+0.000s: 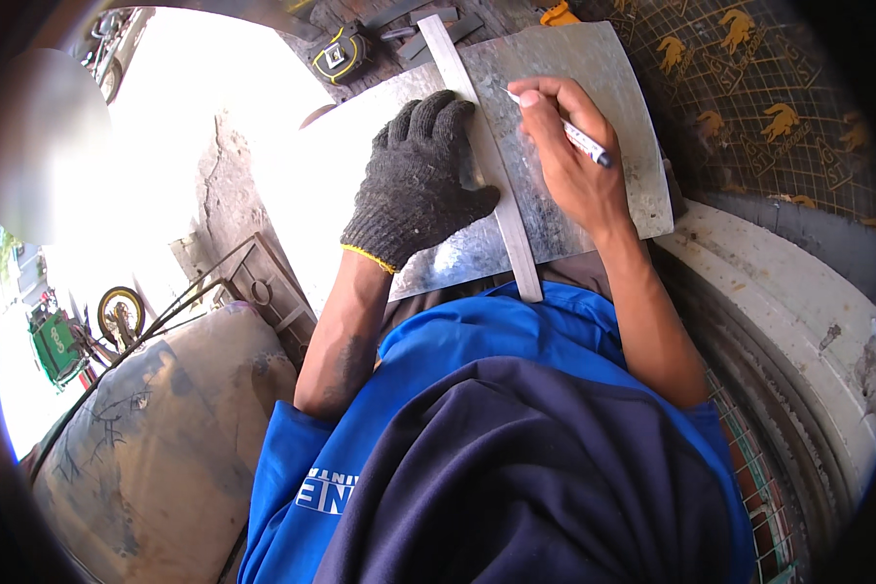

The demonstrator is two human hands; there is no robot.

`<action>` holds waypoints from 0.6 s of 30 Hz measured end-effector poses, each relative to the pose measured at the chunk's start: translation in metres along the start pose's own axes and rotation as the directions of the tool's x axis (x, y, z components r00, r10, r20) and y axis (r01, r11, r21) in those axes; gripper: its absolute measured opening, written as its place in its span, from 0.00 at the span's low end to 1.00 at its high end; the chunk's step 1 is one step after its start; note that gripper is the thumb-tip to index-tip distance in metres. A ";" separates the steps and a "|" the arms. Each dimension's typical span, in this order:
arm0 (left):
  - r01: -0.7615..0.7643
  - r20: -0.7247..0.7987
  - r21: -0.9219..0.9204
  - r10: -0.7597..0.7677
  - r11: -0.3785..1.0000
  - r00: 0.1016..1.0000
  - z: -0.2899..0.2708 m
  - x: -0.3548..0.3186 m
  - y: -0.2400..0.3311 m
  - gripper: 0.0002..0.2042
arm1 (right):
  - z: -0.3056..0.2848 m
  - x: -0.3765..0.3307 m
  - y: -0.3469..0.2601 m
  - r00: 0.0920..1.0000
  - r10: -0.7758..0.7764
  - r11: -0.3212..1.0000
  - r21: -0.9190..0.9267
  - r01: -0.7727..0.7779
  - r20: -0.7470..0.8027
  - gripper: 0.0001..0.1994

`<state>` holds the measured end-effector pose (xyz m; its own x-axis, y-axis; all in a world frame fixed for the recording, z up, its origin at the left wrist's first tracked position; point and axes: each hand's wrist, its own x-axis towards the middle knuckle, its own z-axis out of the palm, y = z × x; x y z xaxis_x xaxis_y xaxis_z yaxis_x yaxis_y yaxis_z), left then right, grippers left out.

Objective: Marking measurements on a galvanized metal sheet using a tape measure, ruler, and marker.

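A shiny metal sheet (594,68) lies in front of me, its near edge close to my lap. Across it runs a narrow, pale straight bar (509,219), extending past the sheet's far and near edges. My left hand (417,180), in a dark grey knit glove with a yellow cuff, lies flat on the sheet; its fingertips and thumb reach the bar's left edge. Bare, my right hand (584,185) grips a white marker pen (586,144) with a dark end. The pen's tip points at the sheet, right of the bar; I cannot tell whether it touches.
Beyond the sheet sit a black-and-yellow tape measure (339,55) and some flat metal strips (448,34). A patterned dark mat (749,107) spreads at the far right. On the left are a worn padded seat (156,438) and a metal frame (268,287).
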<state>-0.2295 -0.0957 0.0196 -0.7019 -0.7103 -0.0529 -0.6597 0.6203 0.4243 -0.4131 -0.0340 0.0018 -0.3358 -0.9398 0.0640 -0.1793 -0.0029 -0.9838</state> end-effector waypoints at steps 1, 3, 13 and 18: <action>-0.009 -0.004 -0.003 0.009 1.000 1.000 -0.001 0.002 0.001 0.44 | 0.005 0.012 0.008 1.000 -0.004 1.000 -0.006 0.004 -0.006 0.11; -0.006 0.005 -0.011 0.006 1.000 1.000 -0.001 0.001 0.000 0.44 | 0.015 0.031 0.019 0.998 0.041 0.996 0.083 -0.037 -0.043 0.12; 0.004 0.011 0.009 -0.004 1.000 1.000 -0.002 0.002 -0.001 0.44 | 0.024 0.063 0.026 0.968 0.247 0.964 0.090 -0.251 0.052 0.16; -0.002 0.018 0.013 0.001 1.000 1.000 -0.001 0.001 -0.002 0.44 | 0.025 0.063 0.029 0.972 0.230 0.973 0.022 -0.232 0.054 0.16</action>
<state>-0.2288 -0.0981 0.0194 -0.7075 -0.7034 -0.0684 -0.6620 0.6258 0.4126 -0.4163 -0.1018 -0.0273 -0.3174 -0.9323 -0.1733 -0.0767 0.2074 -0.9752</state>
